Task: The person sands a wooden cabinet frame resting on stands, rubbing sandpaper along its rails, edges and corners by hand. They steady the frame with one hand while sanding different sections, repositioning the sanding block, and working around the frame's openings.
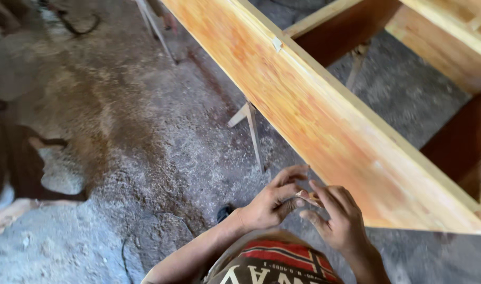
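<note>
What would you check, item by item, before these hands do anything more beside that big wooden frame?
1. Small pale piece pinched between both hands: ok.
2. Left hand fingertips on the piece: ok.
3. Right hand meets it from the other side: ok.
4. Wooden frame propped on a thin leg: steadiness cannot tell.
5. Floor free of sawdust: not ok.
6. What the piece is: cannot tell.

Two hands (303,208) — one wooden frame (324,115).

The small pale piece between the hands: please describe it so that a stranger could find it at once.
Find the long orange wooden frame crossing the picture. Below its near edge, the left hand and right hand meet. The small pale piece is pinched between their fingertips, the only thing held.
</note>
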